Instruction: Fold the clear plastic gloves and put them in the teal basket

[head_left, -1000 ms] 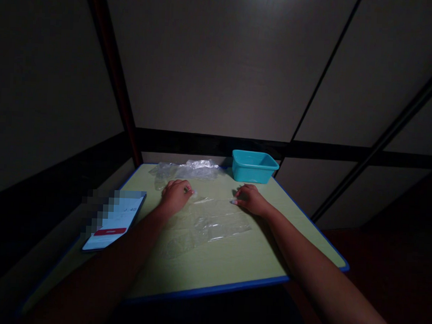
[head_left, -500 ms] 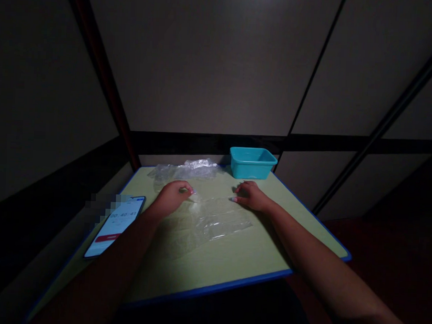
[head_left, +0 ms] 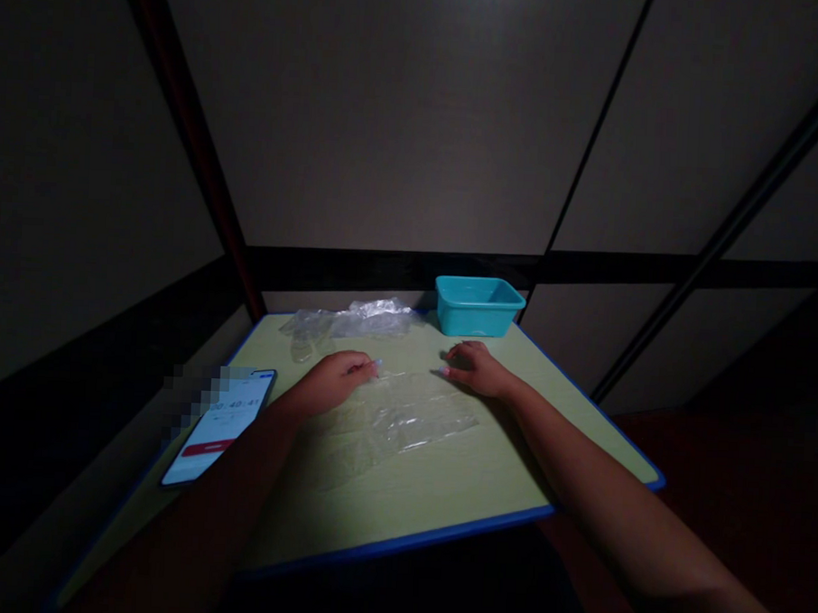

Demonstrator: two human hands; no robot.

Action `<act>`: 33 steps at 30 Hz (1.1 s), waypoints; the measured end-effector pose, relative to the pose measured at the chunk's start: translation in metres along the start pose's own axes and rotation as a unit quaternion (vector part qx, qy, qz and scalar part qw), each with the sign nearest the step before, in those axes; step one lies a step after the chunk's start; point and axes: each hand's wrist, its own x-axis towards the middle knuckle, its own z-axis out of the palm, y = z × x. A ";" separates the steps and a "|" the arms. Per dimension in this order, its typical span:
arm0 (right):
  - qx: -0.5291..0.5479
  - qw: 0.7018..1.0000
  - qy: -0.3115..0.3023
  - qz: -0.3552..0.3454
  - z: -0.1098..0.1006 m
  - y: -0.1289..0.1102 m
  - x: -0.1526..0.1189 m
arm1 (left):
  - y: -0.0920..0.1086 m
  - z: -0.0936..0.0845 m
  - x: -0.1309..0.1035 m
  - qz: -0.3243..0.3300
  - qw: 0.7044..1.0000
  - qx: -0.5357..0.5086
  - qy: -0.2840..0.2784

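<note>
A clear plastic bag (head_left: 410,424) lies spread and slightly wrinkled across the middle of the table. My left hand (head_left: 334,380) is at the bag's far left corner, fingers curled and thumb pressed in on the film; the exact grip is hard to make out. Over by the far right corner, my right hand (head_left: 480,368) rests with fingers apart, its thumb tip at the film's edge and nothing held. Behind my left hand, more crumpled clear plastic (head_left: 354,320) lies along the table's back edge.
A turquoise plastic basket (head_left: 480,320) stands at the back right corner. On the left edge a phone (head_left: 220,434) lies face up with a timer on its screen, partly covered by my forearm. The pale table (head_left: 503,478) has a blue rim, with panelled walls behind it.
My left hand has shifted slightly right and toward me, and the bag corner lifted at its fingertips now lies lower. My right hand has hardly moved.
</note>
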 end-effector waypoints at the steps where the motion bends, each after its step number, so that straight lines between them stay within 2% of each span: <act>1: -0.002 1.000 0.000 -0.001 0.000 0.001 0.000 | -0.001 0.001 0.000 0.003 1.000 0.003 0.004; 8: 0.000 1.000 0.011 -0.007 0.002 0.004 0.000 | -0.008 0.007 0.003 -0.003 0.999 -0.035 -0.012; 12: -0.001 1.000 0.011 -0.005 0.002 0.003 0.000 | -0.004 0.009 0.003 0.000 0.999 -0.029 0.029; 15: -0.006 1.000 0.009 -0.004 0.001 0.002 0.000 | -0.004 0.011 0.003 0.022 0.995 0.042 0.088; 18: -0.009 1.000 0.007 -0.005 0.001 0.002 0.001 | -0.011 0.015 0.004 0.055 0.980 0.158 0.106; 24: -0.007 1.000 0.000 -0.004 0.002 0.002 0.001 | -0.022 0.023 0.004 0.039 0.963 0.262 0.055; 33: -0.007 1.000 -0.005 -0.002 -0.001 0.000 0.000 | -0.013 0.015 -0.003 -0.046 0.961 0.263 -0.075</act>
